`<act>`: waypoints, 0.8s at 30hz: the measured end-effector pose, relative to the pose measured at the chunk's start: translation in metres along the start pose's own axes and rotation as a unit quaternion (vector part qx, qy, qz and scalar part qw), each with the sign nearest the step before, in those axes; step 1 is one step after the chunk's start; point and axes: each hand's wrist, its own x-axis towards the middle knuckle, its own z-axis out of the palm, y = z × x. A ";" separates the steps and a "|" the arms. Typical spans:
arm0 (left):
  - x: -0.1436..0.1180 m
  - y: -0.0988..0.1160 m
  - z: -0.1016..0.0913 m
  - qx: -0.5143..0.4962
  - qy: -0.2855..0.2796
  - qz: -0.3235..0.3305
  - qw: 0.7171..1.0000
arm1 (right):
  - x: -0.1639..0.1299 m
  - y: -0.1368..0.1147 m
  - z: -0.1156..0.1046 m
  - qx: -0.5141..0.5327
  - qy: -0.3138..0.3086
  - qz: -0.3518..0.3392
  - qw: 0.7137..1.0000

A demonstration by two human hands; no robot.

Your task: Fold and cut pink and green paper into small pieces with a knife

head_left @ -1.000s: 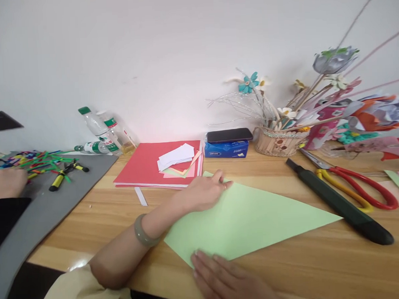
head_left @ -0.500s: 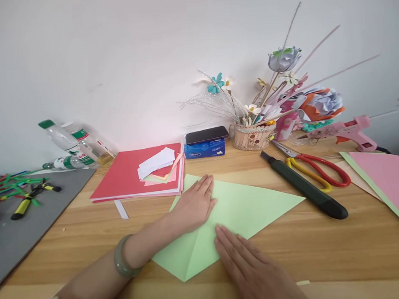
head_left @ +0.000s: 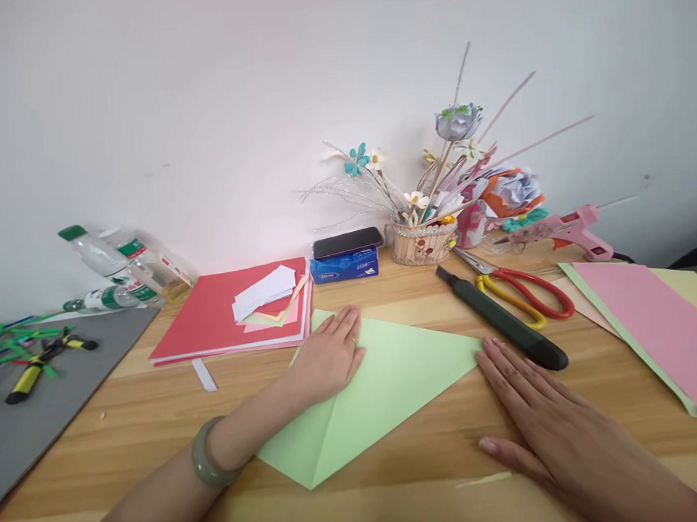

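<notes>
- Wooden table (head_left: 158,415): carries all items; a grey mat (head_left: 34,402) overlaps its left side with yellow-handled pliers (head_left: 35,369) and coloured sticks on it
- Pink sheet (head_left: 661,326): lies flat at the right edge on top of a pale green sheet; well apart from both hands
- Red paper stack (head_left: 211,319): sits behind the left hand with white scraps on top; its front edge lies just beside the green paper
- Green paper (head_left: 389,376): lies flat at table centre, folded to a triangle, with a crease running from under the left hand to the near corner; its right tip points at the utility knife
- Left hand (head_left: 327,355): flat, fingers extended and together, palm pressed on the upper left area of the green paper; nothing is grasped; a green bangle (head_left: 210,455) sits on the wrist
- Right hand (head_left: 552,418): flat on bare wood, fingers spread, fingertips just beside the right tip of the green paper; released, grasping nothing
- Utility knife (head_left: 501,327): lies diagonally, its near end just beside the right fingertips; scissors (head_left: 525,294) lie behind it
- Risk, as a judgement: only one hand pins the sheet, so the free tip may lift or the sheet may pivot and skew the crease; a sideways sweep of the right hand could strike the utility knife; whether its blade is exposed cannot be told
</notes>
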 end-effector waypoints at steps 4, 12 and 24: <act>0.008 0.019 -0.019 -0.020 -0.003 0.045 0.999 | 0.002 0.000 -0.003 -0.011 -0.005 -0.019 1.000; 0.026 0.100 -0.039 -0.121 -0.120 0.208 0.963 | -0.002 -0.001 0.004 0.001 0.004 -0.009 1.000; -0.036 0.080 -0.035 -0.158 -0.114 0.191 0.962 | 0.005 -0.003 -0.002 -0.013 0.032 -0.019 0.999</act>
